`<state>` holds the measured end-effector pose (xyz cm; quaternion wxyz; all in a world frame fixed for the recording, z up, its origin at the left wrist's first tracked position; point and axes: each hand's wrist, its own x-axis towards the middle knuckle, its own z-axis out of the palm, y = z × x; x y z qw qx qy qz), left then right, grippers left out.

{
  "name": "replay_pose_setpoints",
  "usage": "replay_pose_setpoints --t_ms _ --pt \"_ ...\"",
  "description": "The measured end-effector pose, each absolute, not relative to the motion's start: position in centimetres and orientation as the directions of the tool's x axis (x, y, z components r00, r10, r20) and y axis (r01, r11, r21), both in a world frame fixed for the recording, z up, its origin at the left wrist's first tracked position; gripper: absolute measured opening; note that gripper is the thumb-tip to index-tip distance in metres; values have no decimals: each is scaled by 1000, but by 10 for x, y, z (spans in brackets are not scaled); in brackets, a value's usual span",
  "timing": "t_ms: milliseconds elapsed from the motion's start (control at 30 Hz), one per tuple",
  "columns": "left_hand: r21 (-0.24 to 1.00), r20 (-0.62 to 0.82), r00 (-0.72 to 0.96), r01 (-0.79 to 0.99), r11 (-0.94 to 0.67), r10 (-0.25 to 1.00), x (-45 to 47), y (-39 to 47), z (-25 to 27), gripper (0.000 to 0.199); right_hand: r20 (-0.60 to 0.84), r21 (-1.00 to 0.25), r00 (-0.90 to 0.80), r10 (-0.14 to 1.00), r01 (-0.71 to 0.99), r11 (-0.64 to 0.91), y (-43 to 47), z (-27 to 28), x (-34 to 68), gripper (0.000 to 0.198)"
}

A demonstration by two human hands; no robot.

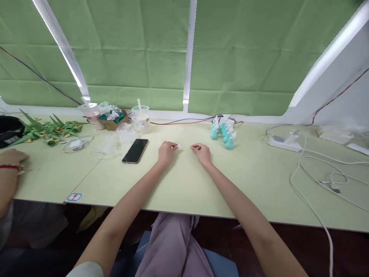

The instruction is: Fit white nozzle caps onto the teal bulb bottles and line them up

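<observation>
Over the pale table (187, 184) my left hand (167, 152) is closed in a pinch. A tiny white piece (178, 146) shows at its fingertips, too small to name. My right hand (203, 154) faces it a short gap away, thumb and fingers pinched together; whatever it may hold cannot be made out. Just beyond my right hand stand several small teal figures with white pointed tops (229, 143), grouped in rows. To the left of my left hand lies a black phone (135, 151), touched by neither hand.
Crumpled clear plastic (115, 140), a drink cup (141, 119) and a cardboard box (115, 122) stand back left. Green leafy pieces (52, 129) and a coiled cable (77, 144) lie farther left, near another person's arm (10, 169). At right are a power strip (285, 142) and white cords (298, 169).
</observation>
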<state>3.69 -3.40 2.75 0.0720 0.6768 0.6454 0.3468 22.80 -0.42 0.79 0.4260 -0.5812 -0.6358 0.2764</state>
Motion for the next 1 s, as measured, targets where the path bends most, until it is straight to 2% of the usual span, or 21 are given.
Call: replay_pose_setpoints --t_ms 100,200,267,400,467,667,833,1000 --pt "542 366 -98 830 -127 925 38 -15 51 15 170 -832 70 983 545 105 16 22 227 7" --pt "426 383 -49 895 -129 923 43 20 79 16 258 -756 76 963 637 152 48 40 221 8" --pt "266 282 13 960 -90 959 47 47 92 20 300 -687 96 949 712 145 69 47 213 10" --pt "184 170 30 981 -62 985 56 90 95 19 329 -523 86 941 846 105 100 42 193 18" --pt "164 152 42 984 -67 987 57 108 88 21 353 -513 72 933 849 129 114 33 185 20" --pt "183 170 58 979 -90 984 44 148 62 23 395 -545 1 919 806 234 151 7 175 26" --pt "276 157 77 954 -119 984 34 161 45 18 425 -524 -56 904 799 295 158 0 176 28" --pt "337 134 80 934 -121 988 34 163 35 19 399 -564 -75 914 766 309 159 -2 177 29"
